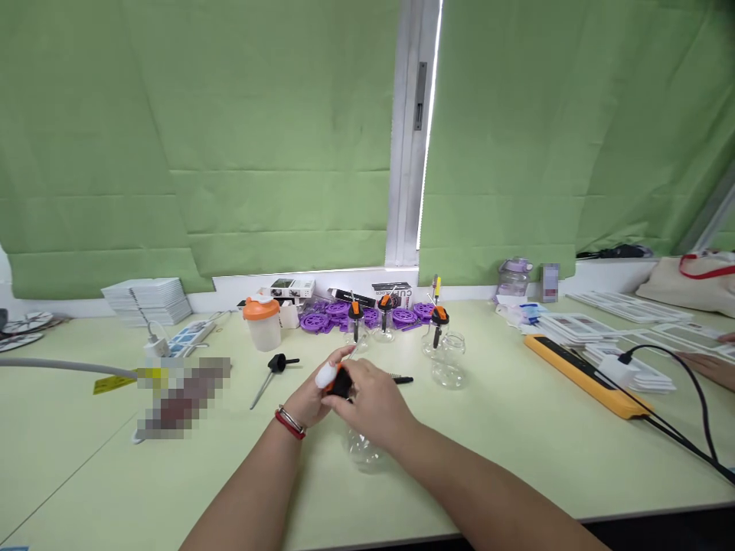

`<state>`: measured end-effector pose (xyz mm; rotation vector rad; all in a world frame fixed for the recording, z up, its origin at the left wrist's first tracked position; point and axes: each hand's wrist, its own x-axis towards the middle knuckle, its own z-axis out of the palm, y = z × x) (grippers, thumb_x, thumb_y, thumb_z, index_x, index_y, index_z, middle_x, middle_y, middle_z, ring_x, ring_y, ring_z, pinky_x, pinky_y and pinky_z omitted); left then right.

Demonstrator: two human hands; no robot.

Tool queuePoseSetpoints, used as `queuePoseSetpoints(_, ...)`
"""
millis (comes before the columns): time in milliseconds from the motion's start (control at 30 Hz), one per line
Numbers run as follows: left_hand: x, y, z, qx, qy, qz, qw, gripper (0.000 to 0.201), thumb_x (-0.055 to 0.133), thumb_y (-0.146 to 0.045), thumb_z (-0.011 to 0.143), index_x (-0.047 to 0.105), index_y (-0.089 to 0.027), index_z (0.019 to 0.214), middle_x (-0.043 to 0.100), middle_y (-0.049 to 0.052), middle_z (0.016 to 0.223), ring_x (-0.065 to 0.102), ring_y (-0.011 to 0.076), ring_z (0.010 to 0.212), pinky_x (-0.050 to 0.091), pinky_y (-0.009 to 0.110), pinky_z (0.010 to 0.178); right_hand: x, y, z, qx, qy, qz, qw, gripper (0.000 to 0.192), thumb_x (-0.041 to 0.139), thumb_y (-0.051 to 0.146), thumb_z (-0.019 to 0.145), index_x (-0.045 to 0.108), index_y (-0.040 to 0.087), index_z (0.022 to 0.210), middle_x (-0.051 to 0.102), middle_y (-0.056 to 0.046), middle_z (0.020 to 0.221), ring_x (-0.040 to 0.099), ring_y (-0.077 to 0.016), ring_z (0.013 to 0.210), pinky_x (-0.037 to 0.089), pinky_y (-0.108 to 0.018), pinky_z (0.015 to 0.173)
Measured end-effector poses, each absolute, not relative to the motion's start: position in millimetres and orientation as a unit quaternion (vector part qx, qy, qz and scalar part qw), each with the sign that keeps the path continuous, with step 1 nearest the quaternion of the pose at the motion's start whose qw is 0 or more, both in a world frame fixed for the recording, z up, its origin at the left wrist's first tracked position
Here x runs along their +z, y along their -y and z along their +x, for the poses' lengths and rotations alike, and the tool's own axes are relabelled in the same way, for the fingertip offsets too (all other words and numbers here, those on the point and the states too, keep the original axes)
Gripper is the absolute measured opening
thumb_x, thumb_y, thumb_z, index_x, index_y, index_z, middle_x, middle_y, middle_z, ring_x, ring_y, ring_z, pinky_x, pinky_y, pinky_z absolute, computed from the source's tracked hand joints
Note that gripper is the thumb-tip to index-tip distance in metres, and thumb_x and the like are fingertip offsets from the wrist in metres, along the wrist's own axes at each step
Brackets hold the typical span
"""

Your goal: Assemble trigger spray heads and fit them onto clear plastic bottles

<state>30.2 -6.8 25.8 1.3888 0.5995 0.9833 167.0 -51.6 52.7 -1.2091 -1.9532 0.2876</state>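
Observation:
Both hands come together around a black and orange bottle lid (341, 381) with a thin pale straw or tube rising from it. My left hand (313, 394) grips the lid from the left; a white covering wraps one of its fingers. My right hand (376, 398) closes on the lid's right side, hiding part of it. Just below stands a clear rounded bottle (363, 453); whether the lid sits on it is hidden. Left of the hands lies a black lid part (278, 363) with a grey tube. A black brush-like piece (403, 379) shows behind my right hand.
Clear bottles with black-orange lids (355, 325) stand behind, near a lidless clear bottle (448, 371). Purple plastic discs (315, 322) and an orange-lidded cup (262, 325) line the back. An orange power strip (586, 375) lies right, beside another person's hand (709, 369).

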Motion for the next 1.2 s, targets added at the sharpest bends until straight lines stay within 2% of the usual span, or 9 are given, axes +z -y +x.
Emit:
queuePoseSetpoints(100, 25.0, 4.5, 22.4, 0.415, -0.257, 0.584, 0.649, 0.068, 0.063, -0.044, 0.066, 0.049, -0.018, 0.127, 0.062, 0.011, 0.101, 0.059, 0.0235, 0.087, 0.045, 0.035, 0.078, 46.1, 51.1, 163.1, 0.153, 0.782, -0.428, 0.426, 0.032, 0.067, 0.03, 0.072, 0.061, 0.021, 0.103, 0.062, -0.007, 0.092, 0.056, -0.02, 0.081, 0.043, -0.031, 0.072)
queuePoseSetpoints(233, 22.6, -1.4, 16.3, 0.428, -0.213, 0.558, 0.678, 0.055, 0.062, -0.036, 0.064, 0.056, -0.014, 0.114, 0.066, 0.013, 0.091, 0.063, 0.0245, 0.077, 0.046, 0.038, 0.076, 47.2, 34.1, 179.9, 0.262, 0.726, -0.421, 0.476, 0.018, 0.059, 0.037, 0.079, 0.065, 0.02, 0.083, 0.059, -0.001, 0.07, 0.051, -0.0124, 0.057, 0.04, -0.024, 0.054)
queuePoseSetpoints(333, 21.0, -3.0, 17.6, 0.38, -0.219, 0.561, 0.702, 0.048, 0.057, -0.041, 0.065, 0.058, -0.011, 0.103, 0.068, 0.015, 0.081, 0.065, 0.0262, 0.062, 0.046, 0.04, 0.065, 44.5, 13.4, 199.7, 0.277, 0.634, -0.478, 0.542, 0.036, 0.052, 0.048, 0.082, 0.057, 0.018, 0.064, 0.048, 0.002, 0.052, 0.043, -0.0105, 0.048, 0.033, -0.023, 0.047)
queuePoseSetpoints(500, 20.5, -0.8, 23.1, 0.353, -0.253, 0.561, 0.705, 0.042, 0.053, -0.041, 0.069, 0.061, -0.011, 0.097, 0.069, 0.016, 0.079, 0.066, 0.028, 0.062, 0.047, 0.041, 0.067, 27.2, -7.4, 215.2, 0.43, 0.545, -0.531, 0.487, 0.048, 0.052, 0.057, 0.076, 0.042, 0.019, 0.05, 0.038, 0.005, 0.041, 0.03, -0.0068, 0.037, 0.023, -0.022, 0.039)
queuePoseSetpoints(700, 18.7, -3.6, 18.3, 0.342, -0.285, 0.531, 0.721, 0.041, 0.052, -0.042, 0.073, 0.065, -0.011, 0.096, 0.07, 0.015, 0.078, 0.066, 0.0282, 0.065, 0.048, 0.044, 0.07, 16.8, -7.4, 214.1, 0.569, 0.47, -0.494, 0.46, 0.038, 0.053, 0.045, 0.078, 0.04, 0.02, 0.053, 0.029, 0.01, 0.036, 0.017, -0.0038, 0.031, 0.009, -0.021, 0.037)
queuePoseSetpoints(867, 16.0, -8.8, 14.0, 0.338, -0.343, 0.516, 0.708, 0.03, 0.064, -0.028, 0.065, 0.068, -0.012, 0.09, 0.069, 0.01, 0.074, 0.066, 0.0252, 0.064, 0.049, 0.038, 0.065, 7.0, -10.6, 211.8, 0.59, 0.44, -0.493, 0.464, 0.032, 0.053, 0.036, 0.078, 0.039, 0.02, 0.055, 0.031, 0.01, 0.035, 0.017, -0.0038, 0.031, 0.008, -0.021, 0.036)
queuePoseSetpoints(1000, 13.5, -10.2, 17.5, 0.311, -0.386, 0.538, 0.682, 0.032, 0.069, -0.03, 0.064, 0.07, -0.012, 0.09, 0.065, 0.005, 0.063, 0.061, 0.0181, 0.053, 0.046, 0.029, 0.054, -1.1, -12.5, 207.4, 0.599, 0.445, -0.494, 0.446, 0.032, 0.051, 0.037, 0.079, 0.039, 0.019, 0.055, 0.032, 0.01, 0.036, 0.019, -0.0038, 0.031, 0.01, -0.021, 0.037)
queuePoseSetpoints(1100, 12.3, -11.5, 18.1, 0.292, -0.397, 0.551, 0.674, 0.033, 0.073, -0.033, 0.063, 0.07, -0.01, 0.087, 0.064, 0.005, 0.061, 0.059, 0.0155, 0.05, 0.044, 0.026, 0.051, -3.0, -13.5, 209.1, 0.596, 0.475, -0.467, 0.449, 0.03, 0.055, 0.036, 0.077, 0.043, 0.018, 0.056, 0.037, 0.008, 0.04, 0.025, -0.0036, 0.033, 0.016, -0.02, 0.038)
queuePoseSetpoints(1200, 11.5, -13.7, 15.6, 0.301, -0.419, 0.543, 0.663, 0.033, 0.074, -0.033, 0.061, 0.07, -0.008, 0.083, 0.064, 0.005, 0.06, 0.058, 0.015, 0.048, 0.044, 0.025, 0.049, -3.1, -15.4, 215.3, 0.603, 0.505, -0.425, 0.449, 0.02, 0.063, 0.032, 0.071, 0.053, 0.015, 0.067, 0.044, 0.007, 0.045, 0.034, -0.0048, 0.037, 0.026, -0.02, 0.04)
